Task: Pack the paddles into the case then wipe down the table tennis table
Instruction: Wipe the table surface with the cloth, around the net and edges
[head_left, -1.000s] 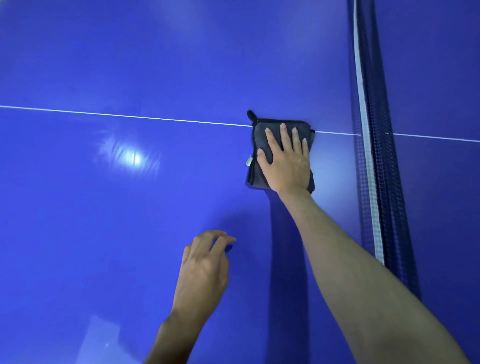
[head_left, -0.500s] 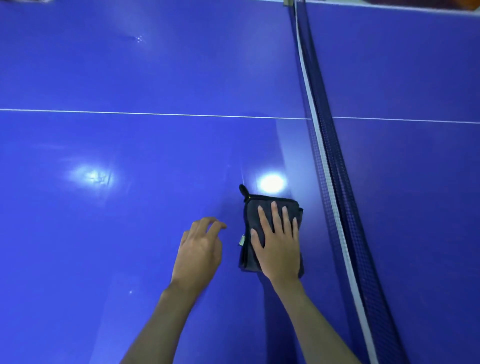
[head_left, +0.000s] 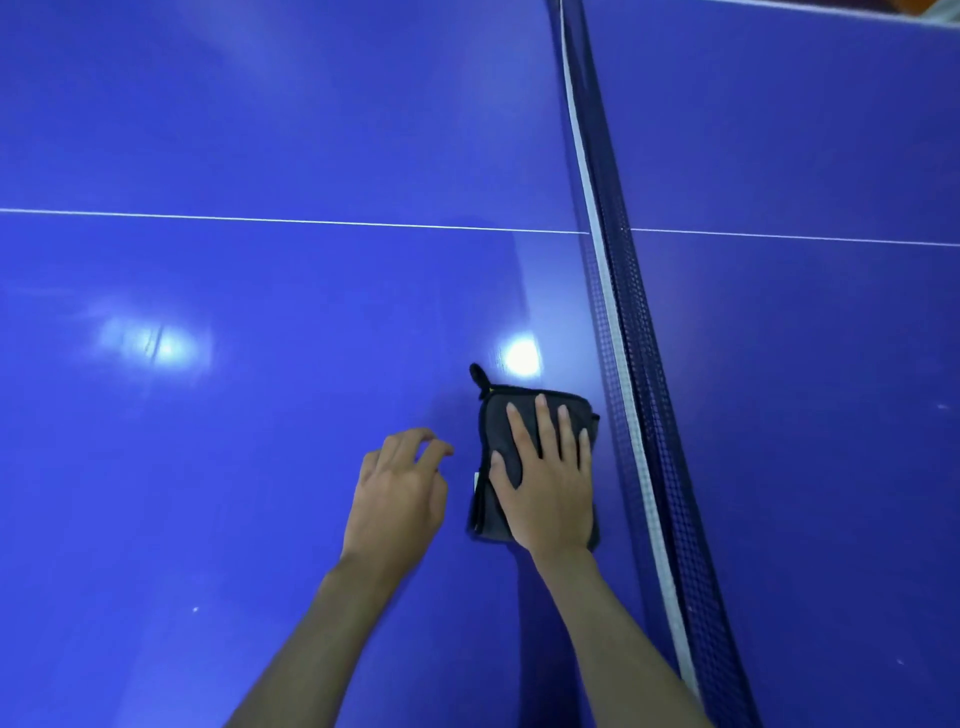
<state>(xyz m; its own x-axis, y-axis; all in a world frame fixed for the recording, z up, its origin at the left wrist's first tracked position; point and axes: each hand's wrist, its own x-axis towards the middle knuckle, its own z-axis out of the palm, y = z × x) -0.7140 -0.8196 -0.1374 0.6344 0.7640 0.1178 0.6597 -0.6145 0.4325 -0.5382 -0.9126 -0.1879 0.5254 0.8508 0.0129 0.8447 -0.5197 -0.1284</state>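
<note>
A folded dark grey cloth (head_left: 506, 421) with a black loop at its far corner lies flat on the blue table tennis table (head_left: 234, 322), close to the net. My right hand (head_left: 548, 480) presses palm-down on the cloth, fingers spread and pointing away from me. My left hand (head_left: 397, 493) hovers just left of the cloth, fingers loosely curled, holding nothing. No paddles or case are in view.
The dark blue net (head_left: 631, 338) with its white top band runs from the far edge toward me, right of the cloth. A white centre line (head_left: 291, 222) crosses the table ahead. Lamp reflections shine on the surface.
My right hand has dragged the cloth back toward me from the white centre line, along the net. My left hand has stayed close beside it.
</note>
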